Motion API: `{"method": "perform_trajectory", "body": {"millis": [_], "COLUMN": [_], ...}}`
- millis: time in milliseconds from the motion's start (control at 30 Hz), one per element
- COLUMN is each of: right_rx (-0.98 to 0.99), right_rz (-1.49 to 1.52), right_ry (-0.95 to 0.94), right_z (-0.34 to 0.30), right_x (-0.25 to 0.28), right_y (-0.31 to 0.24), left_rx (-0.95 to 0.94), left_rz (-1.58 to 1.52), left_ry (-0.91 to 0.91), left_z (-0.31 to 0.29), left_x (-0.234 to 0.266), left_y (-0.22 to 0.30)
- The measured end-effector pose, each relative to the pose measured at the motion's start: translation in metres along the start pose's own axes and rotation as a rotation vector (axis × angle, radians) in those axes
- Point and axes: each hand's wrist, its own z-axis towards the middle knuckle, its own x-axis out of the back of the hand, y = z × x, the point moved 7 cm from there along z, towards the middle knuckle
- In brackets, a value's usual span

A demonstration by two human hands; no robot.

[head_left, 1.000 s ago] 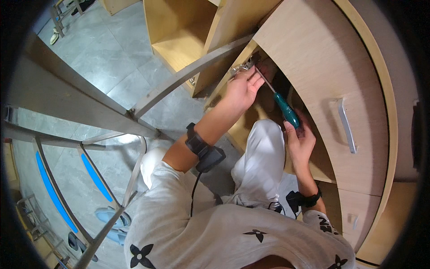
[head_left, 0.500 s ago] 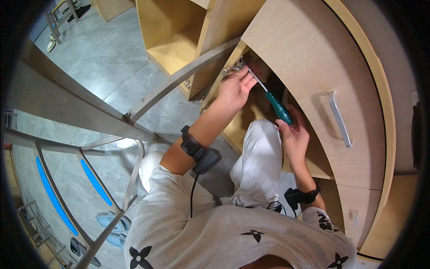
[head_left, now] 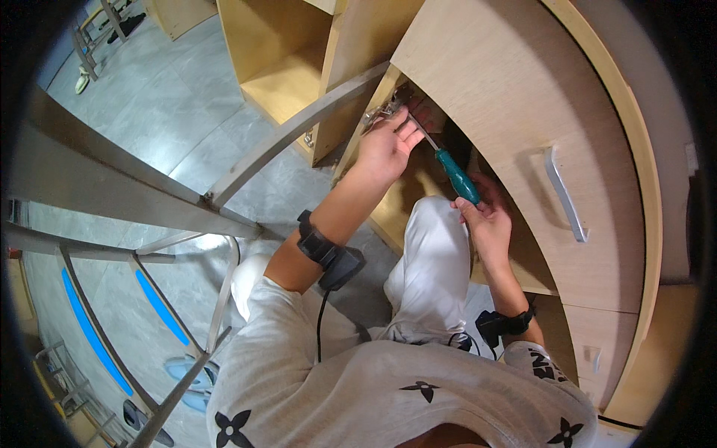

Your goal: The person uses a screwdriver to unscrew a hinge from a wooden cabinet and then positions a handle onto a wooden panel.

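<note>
Up close — right hand (head_left: 489, 224) grips screwdriver (head_left: 448, 168); left hand (head_left: 385, 145) steadies hinge (head_left: 385, 108).

view: single head-worn fisheye | faces: steeply down and forward | near: own torso, forearms fill lower centre | far: pale wooden cabinet door (head_left: 523, 97), grey tiled floor (head_left: 149, 112) | overlap: none

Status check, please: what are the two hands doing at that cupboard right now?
Right hand grips screwdriver. Left hand steadies hinge at door. Nothing blocking.
</note>
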Motion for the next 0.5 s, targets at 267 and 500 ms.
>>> {"method": "perform_trajectory", "body": {"millis": [267, 500], "right_rx": [-0.483, 0.484], "right_rz": [0.737, -0.615], "right_ry": [-0.28, 0.079], "right_z": [-0.004, 0.003], "right_x": [0.002, -0.015], "right_y": [0.023, -0.042], "left_rx": [0.003, -0.041], "left_rz": [0.084, 0.054], "left_ry": [-0.01, 0.027], "left_z": [-0.004, -0.006], "left_x": [-0.01, -0.002], "left_y": [-0.003, 0.003]}}
